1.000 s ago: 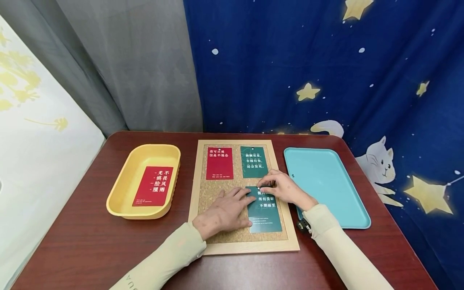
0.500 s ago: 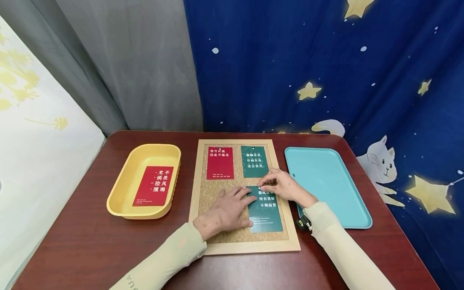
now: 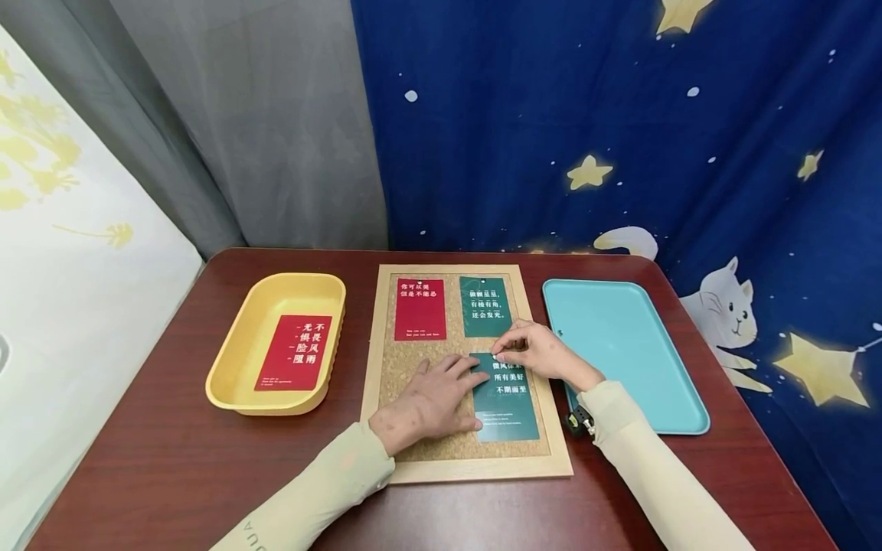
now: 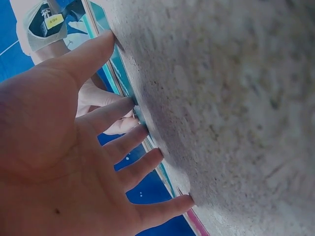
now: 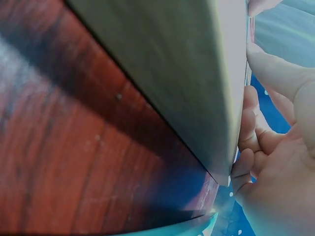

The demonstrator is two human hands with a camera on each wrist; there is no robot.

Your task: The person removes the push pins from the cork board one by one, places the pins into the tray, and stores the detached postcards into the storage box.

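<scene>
A teal card point(image 3: 506, 417) with white writing lies at the lower right of the framed corkboard point(image 3: 413, 453). My left hand point(image 3: 432, 402) rests spread on the cork, its thumb and fingertips touching the card's left side. In the left wrist view those fingers point(image 4: 140, 169) are nearly straight. At the card's top edge my right hand point(image 3: 540, 352) pinches a small pushpin point(image 3: 494, 357), mostly hidden by the fingertips. Above, a red card point(image 3: 420, 317) and another green card point(image 3: 485, 325) each have a small pin at the top. The right wrist view shows curled fingers point(image 5: 248, 128) beside the board's frame.
A yellow basin point(image 3: 227, 367) with a red card point(image 3: 296, 356) inside stands on the left of the dark red table point(image 3: 158, 467). To the right of the board lies a turquoise tray point(image 3: 630, 352), with a tiny dark object point(image 3: 560, 333) at its left edge. Curtains hang behind.
The right fingers have shifted very slightly at the card's top edge, and more of its top line of writing shows. The left hand stays in place. The whole view drifts slightly.
</scene>
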